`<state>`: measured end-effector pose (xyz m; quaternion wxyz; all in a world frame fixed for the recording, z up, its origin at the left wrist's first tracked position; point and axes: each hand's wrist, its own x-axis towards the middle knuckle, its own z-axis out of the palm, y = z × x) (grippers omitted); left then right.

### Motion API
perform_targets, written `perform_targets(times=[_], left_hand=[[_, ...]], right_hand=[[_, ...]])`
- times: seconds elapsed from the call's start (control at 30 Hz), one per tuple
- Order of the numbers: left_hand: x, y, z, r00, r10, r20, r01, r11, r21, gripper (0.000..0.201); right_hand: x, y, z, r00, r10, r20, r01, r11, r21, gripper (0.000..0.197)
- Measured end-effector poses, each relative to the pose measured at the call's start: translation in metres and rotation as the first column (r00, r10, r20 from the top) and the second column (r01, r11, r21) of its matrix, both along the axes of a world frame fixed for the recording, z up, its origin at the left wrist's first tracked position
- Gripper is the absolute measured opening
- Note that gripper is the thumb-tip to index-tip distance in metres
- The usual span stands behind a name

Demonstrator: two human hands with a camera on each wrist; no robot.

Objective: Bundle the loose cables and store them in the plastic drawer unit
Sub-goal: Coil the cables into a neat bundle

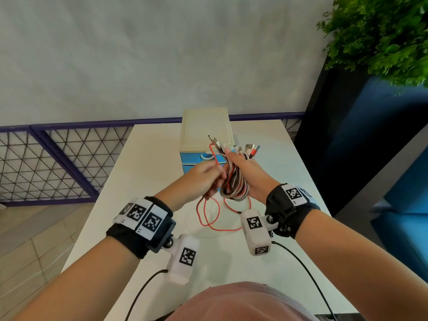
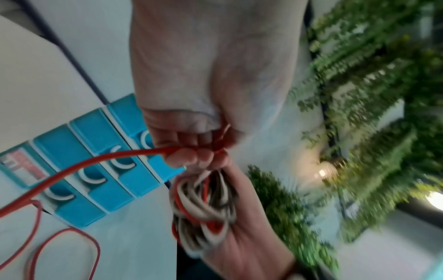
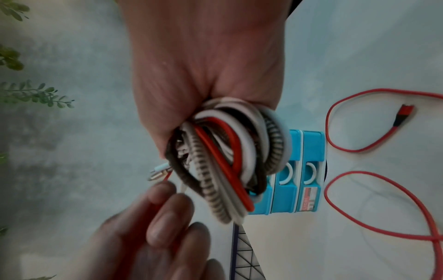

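My right hand (image 1: 243, 172) is closed round the bundle (image 1: 234, 181), a coil of white, brown, striped and red cables held up above the surface (image 1: 148, 158), with the plugs (image 1: 251, 148) fanning out past my thumb toward the drawer unit (image 1: 206, 133). My left hand (image 1: 206, 179) has its fingers curled, pinching the red cable (image 1: 215, 218) just beside the bundle; in the left wrist view that cable runs taut from my fingertips (image 2: 191, 157) down to the left. The rest of the red cable lies in loose loops on the surface below both hands, and the right wrist view shows its red plug (image 3: 402, 115) lying flat there, apart from the unit. The unit stands at the far end of the surface, cream top up, its blue drawers (image 2: 95, 170) facing me, all pushed in as far as I can tell. The two hands are close together, nearly touching at the knuckles.
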<state>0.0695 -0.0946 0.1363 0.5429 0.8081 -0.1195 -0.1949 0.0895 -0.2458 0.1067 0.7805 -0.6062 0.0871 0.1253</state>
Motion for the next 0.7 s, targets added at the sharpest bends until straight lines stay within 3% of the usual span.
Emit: perform_targets(times=[0.13,0.23,0.33,0.43,0.57,0.7], left_hand=[[0.020,0.017,-0.004,0.944,0.325,-0.055,-0.330,0.938,-0.106,0.026],[0.031,0.033,-0.010,0.918,0.395,0.028,-0.393,0.918,-0.052,0.027],[0.039,0.043,-0.021,0.931,0.326,0.163,-0.341,0.937,0.072,0.040],[0.041,0.046,-0.032,0.949,0.218,0.228,-0.271,0.934,0.234,0.036],[0.031,0.043,-0.034,0.976,-0.064,0.208,-0.043,0.880,0.472,0.034],[0.023,0.039,-0.025,0.982,-0.092,0.162,0.021,0.919,0.394,0.034]], right_hand=[[-0.001,-0.007,0.000,0.995,0.099,-0.018,-0.098,0.993,0.072,0.032],[-0.003,-0.009,0.001,0.983,0.184,-0.026,-0.180,0.976,0.119,0.032],[-0.005,-0.007,0.004,0.959,0.281,-0.039,-0.270,0.946,0.180,0.028],[-0.006,-0.003,0.007,0.947,0.322,-0.017,-0.312,0.928,0.206,0.026],[-0.001,-0.005,0.009,0.982,0.190,-0.014,-0.182,0.958,0.220,0.025],[0.005,-0.010,0.001,0.999,0.005,-0.047,0.000,0.994,0.113,0.031]])
